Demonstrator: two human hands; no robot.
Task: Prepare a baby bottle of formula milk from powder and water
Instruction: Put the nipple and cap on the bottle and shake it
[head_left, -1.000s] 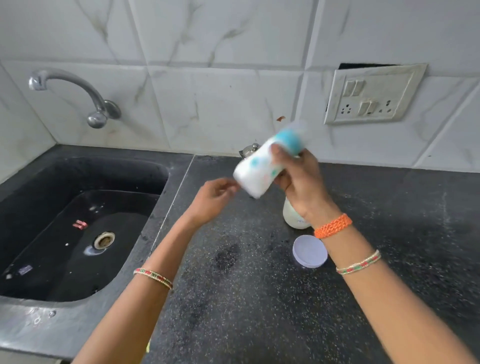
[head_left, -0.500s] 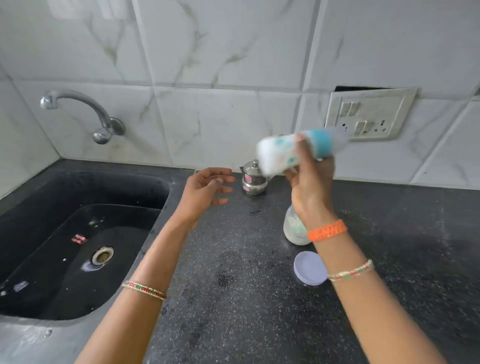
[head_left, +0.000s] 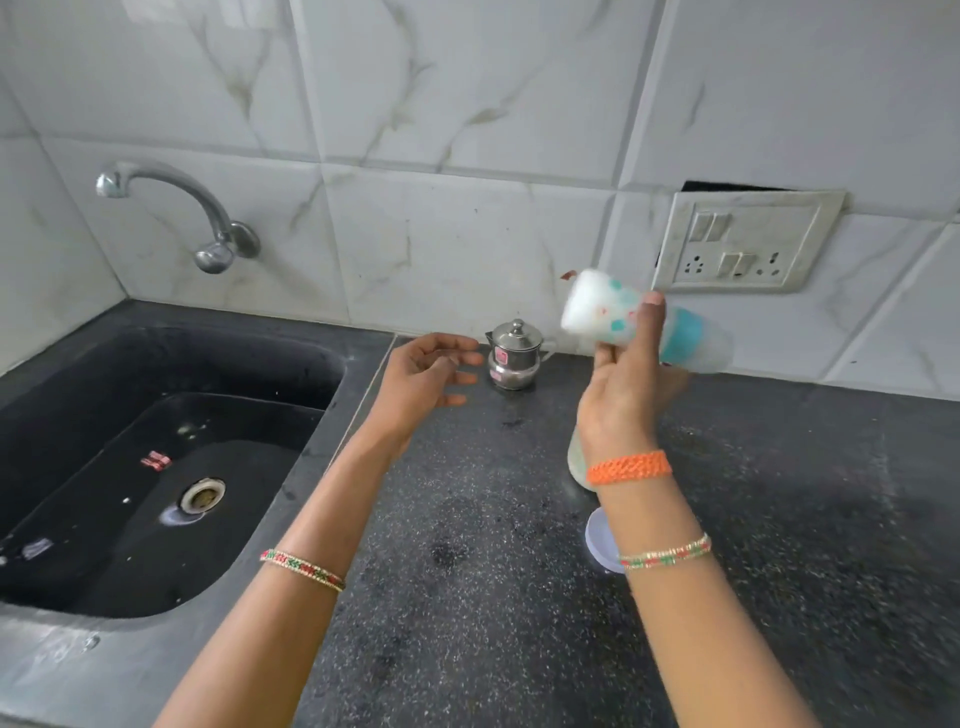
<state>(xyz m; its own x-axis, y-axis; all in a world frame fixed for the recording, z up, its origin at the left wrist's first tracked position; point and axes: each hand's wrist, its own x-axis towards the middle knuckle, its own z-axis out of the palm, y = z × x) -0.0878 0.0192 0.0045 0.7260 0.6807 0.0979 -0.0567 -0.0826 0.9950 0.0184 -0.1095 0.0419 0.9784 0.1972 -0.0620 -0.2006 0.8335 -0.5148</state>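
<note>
While sideways, bottle in right hand

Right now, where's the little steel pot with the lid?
The steel pot stands at the back of the black counter against the tiled wall, just right of the left hand and left of the raised baby bottle.

Left forearm, bare: thin beaded bangle in red, green and gold. Right wrist: orange braided thread band; at its 6 o'clock, second thin red-green-gold beaded bangle.

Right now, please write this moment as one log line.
step: mixing | right hand: grips baby bottle, tilted sideways | left hand: empty, fingers relaxed | lid: on counter
</note>
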